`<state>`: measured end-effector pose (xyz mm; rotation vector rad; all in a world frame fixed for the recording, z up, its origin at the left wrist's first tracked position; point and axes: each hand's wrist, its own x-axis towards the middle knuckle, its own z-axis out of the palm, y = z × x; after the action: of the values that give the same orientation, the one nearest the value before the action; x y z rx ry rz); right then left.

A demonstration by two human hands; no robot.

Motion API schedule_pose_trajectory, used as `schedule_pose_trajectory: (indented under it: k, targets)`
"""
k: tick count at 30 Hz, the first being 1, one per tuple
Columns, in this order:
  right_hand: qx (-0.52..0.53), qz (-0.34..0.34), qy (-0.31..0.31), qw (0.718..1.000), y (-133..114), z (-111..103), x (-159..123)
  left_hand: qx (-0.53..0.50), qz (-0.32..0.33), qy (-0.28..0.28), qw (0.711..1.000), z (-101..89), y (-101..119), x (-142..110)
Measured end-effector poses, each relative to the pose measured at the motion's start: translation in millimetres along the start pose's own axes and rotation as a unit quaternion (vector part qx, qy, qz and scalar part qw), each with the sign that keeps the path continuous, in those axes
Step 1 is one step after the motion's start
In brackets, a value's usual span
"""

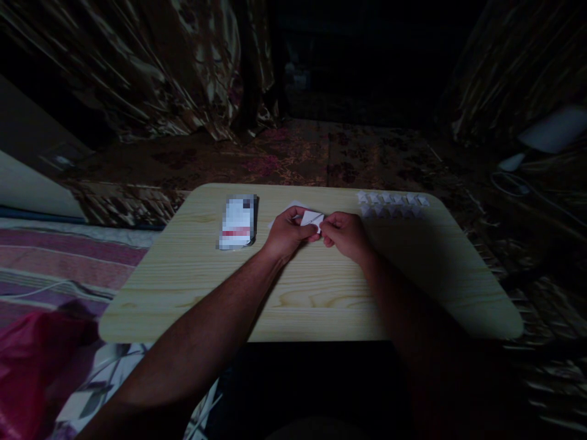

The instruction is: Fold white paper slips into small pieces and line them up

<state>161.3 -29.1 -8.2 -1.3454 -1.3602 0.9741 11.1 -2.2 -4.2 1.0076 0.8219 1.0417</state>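
Observation:
A small white piece of folded paper (312,219) is pinched between both my hands over the middle of a light wooden table (321,293). My left hand (288,232) grips its left side with fingers closed. From the right, my right hand (346,234) pinches the paper's right edge. Another white sheet (293,206) lies flat just behind my left hand.
A white pack with a red stripe (237,222) lies on the table's left part. Several small folded white paper pieces (392,204) sit in rows at the far right corner. Patterned curtains (174,73) hang behind. A pink bag (32,366) lies at lower left.

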Motion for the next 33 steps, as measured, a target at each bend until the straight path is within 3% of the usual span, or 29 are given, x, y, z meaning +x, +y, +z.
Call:
schedule_pose_trajectory:
  k: [10, 33]
  targets:
    - [0.044, -0.001, -0.015, 0.999, -1.4, -3.7, -0.2, 0.015, 0.023, 0.005, 1.0, 0.4, 1.4, -0.7]
    - [-0.038, -0.025, 0.025, 0.999, -1.9, 0.0, -1.3, 0.055, 0.049, 0.005, 0.997, 1.5, 3.2, -1.6]
